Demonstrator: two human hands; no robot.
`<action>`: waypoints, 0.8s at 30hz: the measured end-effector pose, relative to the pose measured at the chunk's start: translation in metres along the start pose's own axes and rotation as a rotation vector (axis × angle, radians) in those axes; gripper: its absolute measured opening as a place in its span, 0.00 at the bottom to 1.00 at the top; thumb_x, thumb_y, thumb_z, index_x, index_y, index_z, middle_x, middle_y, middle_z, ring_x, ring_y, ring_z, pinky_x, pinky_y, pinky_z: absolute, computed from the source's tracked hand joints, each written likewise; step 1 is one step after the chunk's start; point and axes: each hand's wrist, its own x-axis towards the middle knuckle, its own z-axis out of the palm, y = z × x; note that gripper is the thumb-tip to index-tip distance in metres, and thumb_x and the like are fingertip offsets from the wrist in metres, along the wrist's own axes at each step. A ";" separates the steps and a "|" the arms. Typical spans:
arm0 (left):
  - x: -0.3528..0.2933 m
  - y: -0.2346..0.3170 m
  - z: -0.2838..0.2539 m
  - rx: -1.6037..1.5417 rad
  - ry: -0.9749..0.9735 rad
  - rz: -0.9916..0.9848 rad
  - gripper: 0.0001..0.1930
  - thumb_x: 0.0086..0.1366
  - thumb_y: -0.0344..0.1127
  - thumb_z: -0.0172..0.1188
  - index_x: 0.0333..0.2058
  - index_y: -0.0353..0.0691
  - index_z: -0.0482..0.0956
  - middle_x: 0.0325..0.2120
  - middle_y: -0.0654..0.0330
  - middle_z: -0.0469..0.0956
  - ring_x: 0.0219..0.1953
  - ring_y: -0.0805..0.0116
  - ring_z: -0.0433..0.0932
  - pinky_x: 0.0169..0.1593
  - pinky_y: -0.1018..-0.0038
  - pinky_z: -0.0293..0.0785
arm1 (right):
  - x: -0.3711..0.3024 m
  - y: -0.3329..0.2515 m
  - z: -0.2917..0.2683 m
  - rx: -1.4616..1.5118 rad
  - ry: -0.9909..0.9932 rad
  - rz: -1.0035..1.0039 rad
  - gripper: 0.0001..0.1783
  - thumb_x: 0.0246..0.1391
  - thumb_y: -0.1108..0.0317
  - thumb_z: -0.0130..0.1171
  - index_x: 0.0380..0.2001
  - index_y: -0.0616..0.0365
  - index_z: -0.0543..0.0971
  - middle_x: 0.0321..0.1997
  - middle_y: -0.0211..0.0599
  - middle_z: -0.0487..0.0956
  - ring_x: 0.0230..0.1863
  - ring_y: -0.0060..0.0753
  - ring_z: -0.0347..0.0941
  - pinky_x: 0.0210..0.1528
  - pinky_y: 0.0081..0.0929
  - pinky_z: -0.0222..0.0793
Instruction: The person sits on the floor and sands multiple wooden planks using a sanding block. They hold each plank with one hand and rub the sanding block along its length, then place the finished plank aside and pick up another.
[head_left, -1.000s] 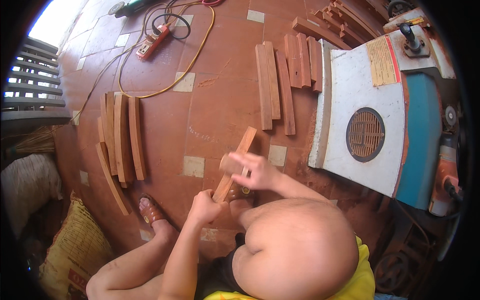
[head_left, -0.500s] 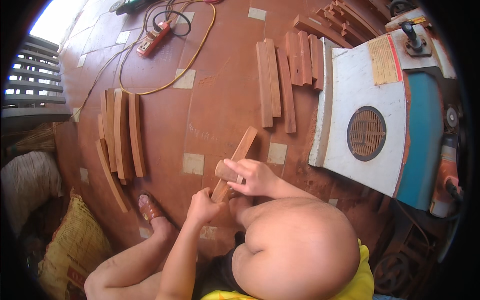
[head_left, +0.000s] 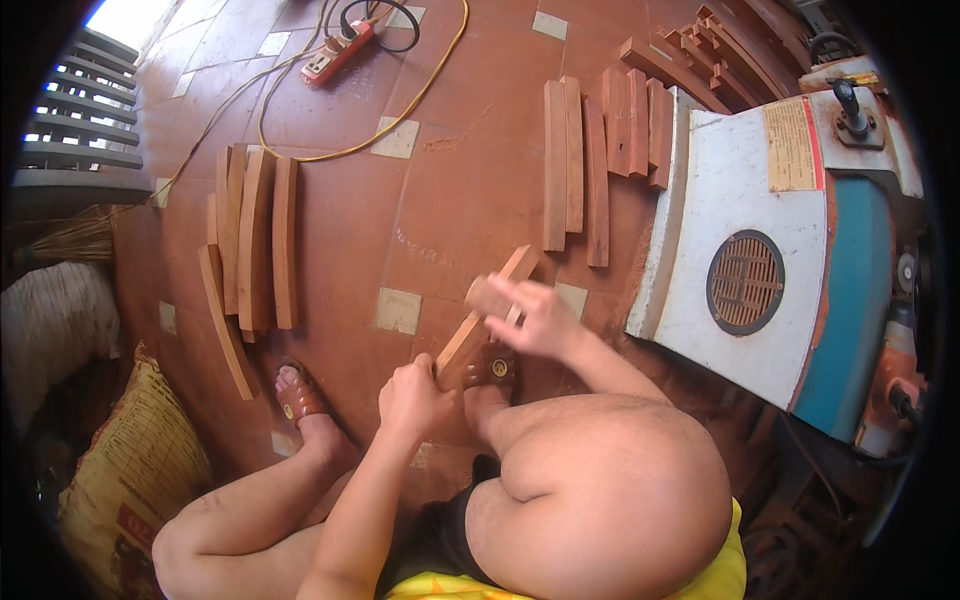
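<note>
My left hand (head_left: 412, 400) is closed round the near end of a wooden strip (head_left: 462, 346), which slants up and away to the right. My right hand (head_left: 540, 318) presses a tan piece that looks like folded sandpaper (head_left: 487, 298) against the strip, nearer its far end. Motion blurs the fingers of that hand and the edges of the tan piece. The strip is held above the tiled floor, between my lower legs.
Wooden strips (head_left: 256, 245) lie grouped on the floor at left, and more strips (head_left: 555, 165) at right. A white and teal machine (head_left: 690, 200) stands on the right. Far off lie an orange power strip (head_left: 337, 55) and a yellow cable (head_left: 428, 100). A sack (head_left: 140, 460) sits near left.
My right hand has slid the sandpaper along the strip toward its far end. The left hand keeps its grip at the near end. The whole view has shifted slightly.
</note>
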 end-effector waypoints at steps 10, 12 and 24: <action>0.003 -0.005 -0.002 0.032 0.060 0.022 0.20 0.48 0.41 0.75 0.37 0.39 0.80 0.36 0.45 0.87 0.44 0.45 0.87 0.48 0.54 0.82 | -0.018 -0.039 0.015 0.107 0.027 -0.079 0.39 0.53 0.58 0.75 0.65 0.63 0.76 0.38 0.52 0.84 0.37 0.50 0.84 0.42 0.39 0.81; 0.003 -0.009 0.006 0.025 0.055 0.014 0.20 0.48 0.41 0.75 0.38 0.39 0.81 0.36 0.45 0.87 0.44 0.44 0.87 0.48 0.54 0.82 | -0.018 -0.036 0.019 0.122 0.000 -0.140 0.39 0.53 0.58 0.75 0.65 0.63 0.76 0.38 0.52 0.84 0.37 0.50 0.84 0.42 0.39 0.81; 0.004 -0.009 -0.003 -0.038 -0.002 -0.031 0.21 0.50 0.43 0.74 0.40 0.38 0.83 0.38 0.44 0.87 0.45 0.43 0.86 0.51 0.54 0.82 | -0.022 -0.046 0.032 0.251 -0.008 -0.144 0.39 0.54 0.55 0.75 0.64 0.63 0.77 0.39 0.54 0.85 0.39 0.50 0.86 0.44 0.39 0.84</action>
